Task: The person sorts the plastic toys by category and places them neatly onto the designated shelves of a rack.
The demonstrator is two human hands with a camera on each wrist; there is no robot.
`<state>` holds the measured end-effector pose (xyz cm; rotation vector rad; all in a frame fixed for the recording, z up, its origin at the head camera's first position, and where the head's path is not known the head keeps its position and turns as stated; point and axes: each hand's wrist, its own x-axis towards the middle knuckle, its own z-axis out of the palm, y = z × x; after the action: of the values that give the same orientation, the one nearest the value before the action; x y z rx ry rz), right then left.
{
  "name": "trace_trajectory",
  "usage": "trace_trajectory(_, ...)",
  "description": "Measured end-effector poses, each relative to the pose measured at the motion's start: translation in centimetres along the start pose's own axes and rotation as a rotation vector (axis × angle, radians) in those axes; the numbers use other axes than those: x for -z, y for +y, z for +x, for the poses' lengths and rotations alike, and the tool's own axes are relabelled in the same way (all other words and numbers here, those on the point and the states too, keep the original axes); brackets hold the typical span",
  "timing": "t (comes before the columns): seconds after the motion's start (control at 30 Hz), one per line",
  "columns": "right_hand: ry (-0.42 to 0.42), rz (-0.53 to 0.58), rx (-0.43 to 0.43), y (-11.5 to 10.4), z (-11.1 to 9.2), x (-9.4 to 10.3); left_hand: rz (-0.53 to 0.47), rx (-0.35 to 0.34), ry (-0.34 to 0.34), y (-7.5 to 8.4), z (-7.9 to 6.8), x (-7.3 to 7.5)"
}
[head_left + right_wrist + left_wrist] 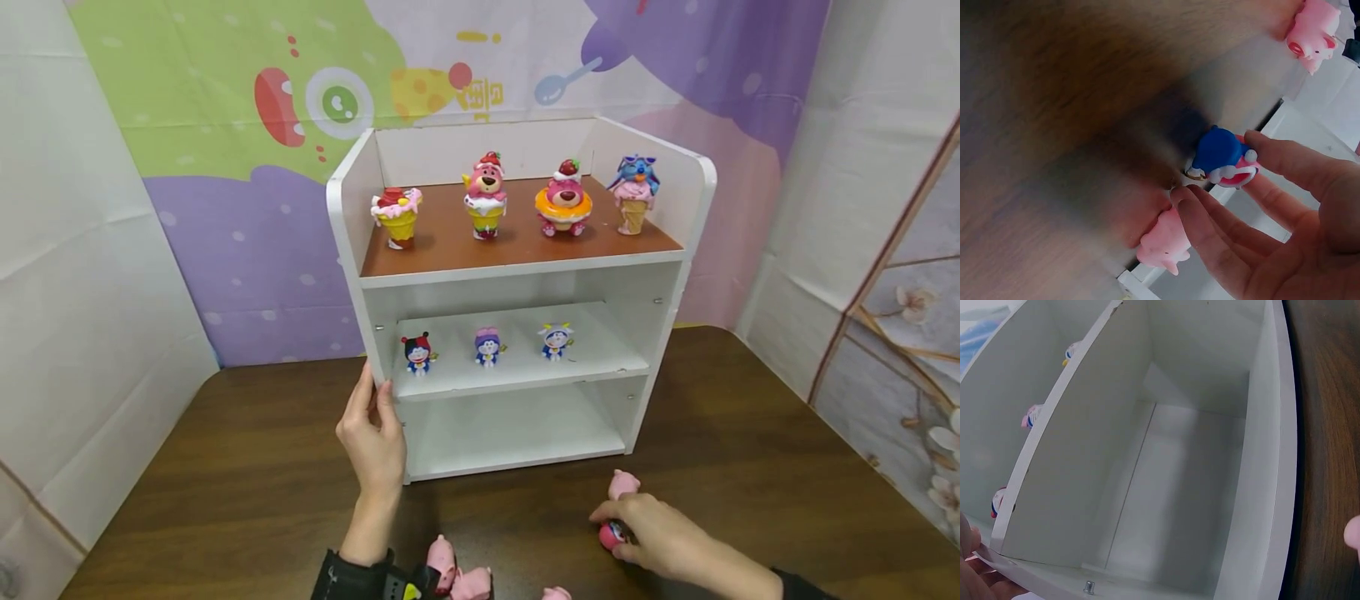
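In the head view my left hand [375, 446] grips the left side panel of a small white shelf unit [517, 387], thumb at the front edge and fingers along the outer side. Low over the table, my right hand [663, 533] pinches a small blue figurine [1219, 153] with pink on it between thumb and fingers. A pink pig figure [623, 483] lies just beyond those fingers. On the middle shelf stand three small blue-and-white figurines, one with a red-and-black hood [417, 354], one with a pink-topped hood [487, 348] and one with a yellow-horned hood [556, 342].
The brown top shelf [450, 258] carries several dessert-shaped figures, such as a pink bear in an orange ring [563, 200]. More pink pigs [442, 560] lie near the table's front. A patterned cloth [247, 250] hangs behind the unit.
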<state>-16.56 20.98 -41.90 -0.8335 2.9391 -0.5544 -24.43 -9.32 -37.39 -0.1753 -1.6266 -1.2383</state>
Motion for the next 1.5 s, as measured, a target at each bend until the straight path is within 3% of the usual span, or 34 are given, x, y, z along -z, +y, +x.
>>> trace_trajectory(0.5, 0.103, 0.076, 0.079, -0.5, 0.4, -0.5, 0.013, -0.007, -0.011, 0.1, 0.0, 0.2)
trace_trajectory(0.97, 0.300, 0.088, 0.109, -2.0, 2.3, -1.0, 0.014, 0.003, -0.016, 0.3, 0.2, 0.2)
trace_trajectory(1.23, 0.294, 0.098, 0.157, -1.6, 2.0, -1.8, 0.013, 0.005, -0.016, 0.1, 0.1, 0.2)
trace_trajectory(1.5, 0.257, 0.068, 0.121, -1.6, 1.4, -1.9, 0.015, 0.002, -0.016, 0.0, 0.1, 0.2)
